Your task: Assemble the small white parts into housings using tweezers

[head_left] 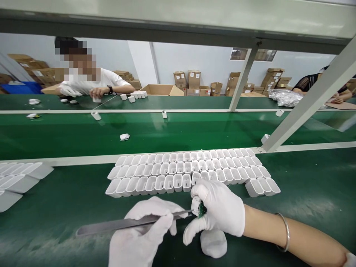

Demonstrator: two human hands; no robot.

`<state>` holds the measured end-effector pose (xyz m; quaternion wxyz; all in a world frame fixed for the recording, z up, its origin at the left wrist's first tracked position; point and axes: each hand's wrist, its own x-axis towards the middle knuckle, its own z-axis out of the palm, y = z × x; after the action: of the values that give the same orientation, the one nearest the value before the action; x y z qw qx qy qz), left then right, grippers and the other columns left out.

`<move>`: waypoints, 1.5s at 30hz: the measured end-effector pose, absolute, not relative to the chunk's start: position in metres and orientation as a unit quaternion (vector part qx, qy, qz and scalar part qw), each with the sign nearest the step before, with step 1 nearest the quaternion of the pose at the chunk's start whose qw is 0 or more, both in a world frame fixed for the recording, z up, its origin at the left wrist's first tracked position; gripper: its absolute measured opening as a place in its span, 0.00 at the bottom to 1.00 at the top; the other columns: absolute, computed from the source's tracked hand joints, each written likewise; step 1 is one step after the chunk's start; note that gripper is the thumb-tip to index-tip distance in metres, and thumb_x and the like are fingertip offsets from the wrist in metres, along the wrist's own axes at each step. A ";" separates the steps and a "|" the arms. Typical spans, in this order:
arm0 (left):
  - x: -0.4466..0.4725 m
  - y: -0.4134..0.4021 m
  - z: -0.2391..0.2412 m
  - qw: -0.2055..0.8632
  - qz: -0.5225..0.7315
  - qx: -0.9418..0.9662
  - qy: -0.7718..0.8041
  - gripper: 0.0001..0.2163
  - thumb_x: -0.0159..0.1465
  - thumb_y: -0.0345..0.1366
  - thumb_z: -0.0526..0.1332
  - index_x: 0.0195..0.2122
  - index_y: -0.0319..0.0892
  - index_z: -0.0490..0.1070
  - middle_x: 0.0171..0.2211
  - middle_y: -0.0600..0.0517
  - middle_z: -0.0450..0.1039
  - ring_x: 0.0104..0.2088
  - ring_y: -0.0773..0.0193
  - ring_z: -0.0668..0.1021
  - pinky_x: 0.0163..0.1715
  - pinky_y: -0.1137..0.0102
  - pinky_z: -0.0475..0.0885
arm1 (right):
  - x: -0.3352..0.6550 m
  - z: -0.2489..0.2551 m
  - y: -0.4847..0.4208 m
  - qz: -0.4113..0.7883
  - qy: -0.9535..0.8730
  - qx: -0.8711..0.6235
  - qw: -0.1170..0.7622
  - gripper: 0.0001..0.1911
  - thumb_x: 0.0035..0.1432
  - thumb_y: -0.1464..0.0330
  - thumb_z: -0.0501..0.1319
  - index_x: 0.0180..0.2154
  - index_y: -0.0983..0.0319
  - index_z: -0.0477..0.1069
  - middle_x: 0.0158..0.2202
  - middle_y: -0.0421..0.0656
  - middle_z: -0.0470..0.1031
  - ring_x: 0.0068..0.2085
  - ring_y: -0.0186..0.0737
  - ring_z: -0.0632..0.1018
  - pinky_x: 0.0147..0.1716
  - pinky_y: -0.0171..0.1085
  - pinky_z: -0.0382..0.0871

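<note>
View: head, looking forward and down over my bench.
Left hand: gloved in white, my fingers pinching grey metal tweezers partway along, the points aimed right.
Tweezer tips: right at the edge of the small white part in my other hand; I cannot tell whether they touch it.
Right hand: also gloved, my fingers curled around that small white part and a green circuit board, gripping them together; my thumb sticks out to the left below.
Circuit board: in my right hand, above the bench, partly hidden by my fingers.
Bangle: silver, around my right forearm.
Rounded white piece: lying on the bench just below my right hand.
White cups: standing close together in rows beyond my hands, mouths up, several of the middle ones showing a dark slot inside; my right hand hides part of the front row.
More cups: grouped at the far left.
Belt: green, running across past the cups, a few small white pieces on it.
Co-worker: across the belt to the left, a hand on a white piece.
Cardboard boxes: stacked by the back wall.
</note>
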<state>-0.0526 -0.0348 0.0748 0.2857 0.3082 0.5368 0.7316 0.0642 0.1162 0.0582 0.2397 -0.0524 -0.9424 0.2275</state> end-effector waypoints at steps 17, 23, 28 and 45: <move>-0.052 -0.021 0.068 0.398 0.724 0.223 0.518 0.10 0.55 0.39 0.71 0.25 0.40 0.72 0.25 0.49 0.79 0.16 0.63 0.75 0.17 0.67 0.73 | 0.064 0.054 0.117 0.121 -0.951 -0.037 0.283 0.36 0.42 0.34 0.58 0.26 0.60 0.53 0.22 0.34 0.60 0.20 0.27 0.60 0.19 0.30 0.50; -0.050 -0.019 0.068 0.433 0.715 0.186 0.516 0.13 0.56 0.43 0.70 0.26 0.40 0.71 0.26 0.50 0.77 0.19 0.67 0.73 0.19 0.70 0.73 | 0.064 0.052 0.116 0.132 -0.944 -0.035 0.302 0.35 0.45 0.34 0.56 0.26 0.60 0.54 0.22 0.35 0.61 0.21 0.27 0.60 0.20 0.31 0.50; -0.050 -0.018 0.070 0.457 0.713 0.186 0.498 0.15 0.55 0.45 0.70 0.24 0.39 0.71 0.24 0.52 0.75 0.19 0.68 0.72 0.20 0.71 0.74 | 0.064 0.050 0.117 0.156 -0.937 -0.033 0.310 0.35 0.44 0.35 0.58 0.26 0.60 0.54 0.21 0.35 0.63 0.20 0.27 0.61 0.19 0.30 0.50; -0.058 -0.015 0.059 0.519 0.676 0.041 0.522 0.21 0.42 0.47 0.76 0.27 0.38 0.71 0.24 0.54 0.75 0.21 0.70 0.74 0.15 0.79 0.68 | 0.062 0.052 0.114 0.063 -0.930 0.003 0.363 0.36 0.49 0.33 0.47 0.25 0.61 0.57 0.18 0.34 0.59 0.19 0.27 0.57 0.18 0.31 0.49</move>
<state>-0.0579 -0.0148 0.0590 0.5189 0.0407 0.5216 0.6760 0.0622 0.1141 0.0516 0.3627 0.0031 -0.9298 0.0632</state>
